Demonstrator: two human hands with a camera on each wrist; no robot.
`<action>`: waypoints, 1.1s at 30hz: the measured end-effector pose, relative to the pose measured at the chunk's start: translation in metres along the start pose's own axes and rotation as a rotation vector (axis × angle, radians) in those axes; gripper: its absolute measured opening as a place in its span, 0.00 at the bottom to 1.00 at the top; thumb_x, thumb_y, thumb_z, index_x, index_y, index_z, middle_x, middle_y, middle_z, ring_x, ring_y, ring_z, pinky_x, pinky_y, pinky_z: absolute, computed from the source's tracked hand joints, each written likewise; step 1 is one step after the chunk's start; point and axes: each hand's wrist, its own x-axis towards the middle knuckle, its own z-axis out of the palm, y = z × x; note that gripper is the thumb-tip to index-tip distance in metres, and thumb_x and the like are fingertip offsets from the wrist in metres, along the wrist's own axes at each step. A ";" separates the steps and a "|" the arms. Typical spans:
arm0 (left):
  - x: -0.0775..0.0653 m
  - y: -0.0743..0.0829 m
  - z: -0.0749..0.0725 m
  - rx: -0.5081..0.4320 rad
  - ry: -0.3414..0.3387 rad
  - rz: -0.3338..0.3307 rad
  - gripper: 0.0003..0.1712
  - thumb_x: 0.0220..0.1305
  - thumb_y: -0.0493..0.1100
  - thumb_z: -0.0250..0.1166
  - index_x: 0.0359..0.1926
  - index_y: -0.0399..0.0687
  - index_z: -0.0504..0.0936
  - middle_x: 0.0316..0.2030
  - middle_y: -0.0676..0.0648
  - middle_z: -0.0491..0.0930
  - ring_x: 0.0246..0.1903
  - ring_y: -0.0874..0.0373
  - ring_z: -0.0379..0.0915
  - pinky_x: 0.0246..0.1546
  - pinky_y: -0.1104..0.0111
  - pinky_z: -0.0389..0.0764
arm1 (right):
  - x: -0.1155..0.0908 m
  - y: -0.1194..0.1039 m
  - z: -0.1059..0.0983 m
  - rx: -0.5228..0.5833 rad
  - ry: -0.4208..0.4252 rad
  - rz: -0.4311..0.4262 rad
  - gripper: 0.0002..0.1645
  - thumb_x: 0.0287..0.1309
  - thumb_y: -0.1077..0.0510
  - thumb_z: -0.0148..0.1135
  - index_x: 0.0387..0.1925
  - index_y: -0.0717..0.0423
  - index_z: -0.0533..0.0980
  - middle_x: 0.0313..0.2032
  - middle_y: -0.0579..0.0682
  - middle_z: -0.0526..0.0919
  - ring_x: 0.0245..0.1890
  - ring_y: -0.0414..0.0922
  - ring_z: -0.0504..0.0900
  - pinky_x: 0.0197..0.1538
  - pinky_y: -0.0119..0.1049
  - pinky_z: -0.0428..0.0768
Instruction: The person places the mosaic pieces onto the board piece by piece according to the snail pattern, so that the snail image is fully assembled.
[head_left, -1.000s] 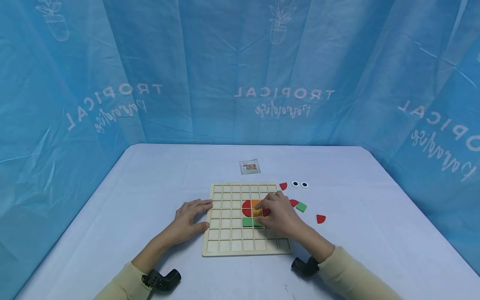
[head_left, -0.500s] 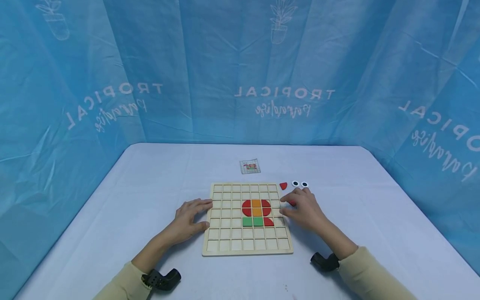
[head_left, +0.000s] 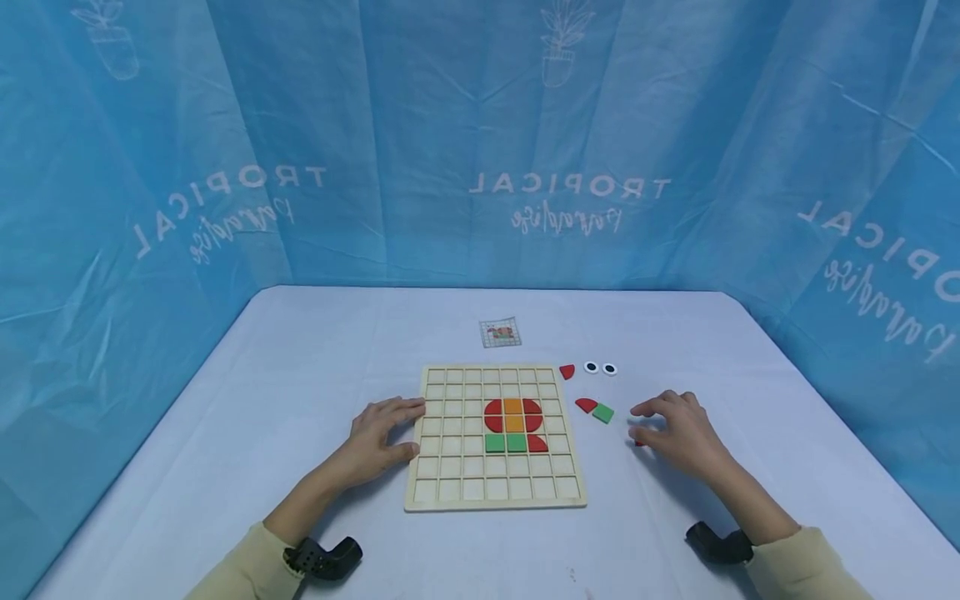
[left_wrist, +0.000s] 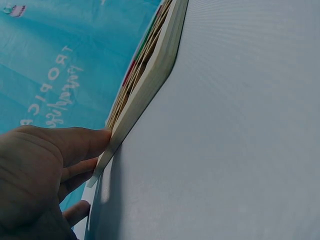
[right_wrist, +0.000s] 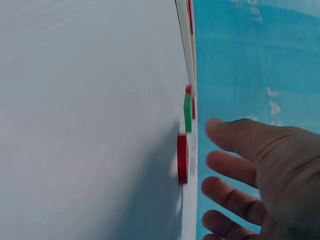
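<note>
Shifted outward from the grid board [head_left: 495, 506], the right hand [head_left: 678, 433], fingers parted and ungripping, hovers near a red piece [right_wrist: 182, 159] it mostly hides overhead. White tablecloth [head_left: 611, 467] separates hand and board; the relaxed left hand [head_left: 378, 433] touches the board's nearest edge.

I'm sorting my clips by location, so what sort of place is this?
Probably a makeshift recording booth: printed blue sheeting hangs behind and beside a white table, and a black device sits at each wrist.
</note>
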 end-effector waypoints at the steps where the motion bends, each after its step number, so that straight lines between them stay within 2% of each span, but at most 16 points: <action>1: 0.000 0.000 0.000 -0.001 0.000 -0.002 0.32 0.57 0.42 0.65 0.63 0.42 0.70 0.67 0.43 0.64 0.69 0.38 0.47 0.64 0.38 0.41 | -0.002 0.004 -0.001 -0.005 -0.002 -0.001 0.17 0.47 0.52 0.71 0.41 0.51 0.83 0.43 0.54 0.79 0.46 0.51 0.69 0.37 0.38 0.72; 6: 0.000 -0.001 0.001 -0.003 0.003 0.000 0.31 0.58 0.43 0.65 0.63 0.43 0.71 0.67 0.43 0.64 0.69 0.37 0.47 0.64 0.38 0.41 | -0.010 0.018 -0.005 -0.023 -0.004 -0.028 0.17 0.45 0.54 0.72 0.40 0.51 0.83 0.41 0.55 0.80 0.44 0.51 0.70 0.36 0.36 0.71; 13: -0.001 -0.001 0.001 -0.010 0.005 0.006 0.32 0.57 0.44 0.65 0.63 0.42 0.70 0.67 0.43 0.64 0.69 0.38 0.47 0.64 0.38 0.41 | -0.016 0.022 -0.004 -0.034 -0.010 -0.043 0.16 0.43 0.55 0.73 0.38 0.51 0.84 0.39 0.53 0.80 0.44 0.51 0.70 0.35 0.36 0.72; 25: 0.000 -0.002 0.000 -0.015 0.001 0.024 0.32 0.58 0.44 0.65 0.63 0.42 0.70 0.67 0.42 0.64 0.69 0.37 0.47 0.63 0.37 0.40 | -0.032 0.007 -0.001 -0.014 -0.044 -0.042 0.15 0.40 0.51 0.75 0.35 0.48 0.84 0.37 0.48 0.80 0.42 0.47 0.70 0.38 0.36 0.71; 29: -0.001 -0.002 0.000 -0.013 0.002 0.028 0.32 0.58 0.44 0.65 0.63 0.42 0.70 0.67 0.43 0.64 0.69 0.37 0.47 0.63 0.37 0.40 | -0.034 0.001 0.001 0.005 -0.076 -0.046 0.16 0.40 0.49 0.75 0.36 0.46 0.84 0.38 0.47 0.81 0.43 0.46 0.69 0.39 0.36 0.72; 33: -0.001 -0.001 0.000 -0.011 0.002 0.028 0.32 0.58 0.43 0.65 0.63 0.41 0.70 0.67 0.42 0.64 0.69 0.37 0.47 0.63 0.38 0.41 | -0.033 -0.001 0.003 0.000 -0.071 -0.053 0.16 0.41 0.50 0.75 0.36 0.46 0.84 0.39 0.46 0.80 0.42 0.45 0.69 0.40 0.36 0.71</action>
